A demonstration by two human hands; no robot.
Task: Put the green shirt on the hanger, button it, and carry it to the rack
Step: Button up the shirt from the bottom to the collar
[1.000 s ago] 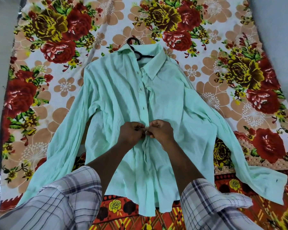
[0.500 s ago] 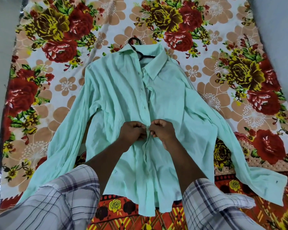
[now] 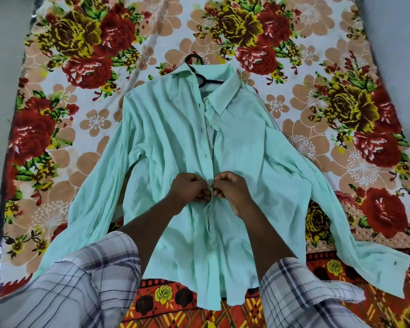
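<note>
Now, plaid sleeves (image 3: 81, 287): two, woven check cloth, pushed up the forearms, at the bottom edge.
Left hand (image 3: 191, 189): knuckles up, fingers curled, pinching the shirt's front edge at mid-chest.
Right hand (image 3: 232, 189): same pose, pinching the facing edge; the two hands touch.
Green shirt (image 3: 166, 143): one, thin crinkled fabric, lying front-up on the floral sheet, both long arms spread.
Hanger (image 3: 200, 74): one, black, hook poking out of the collar.
Floral sheet (image 3: 81, 55): red and yellow roses, tan blossoms.
</note>
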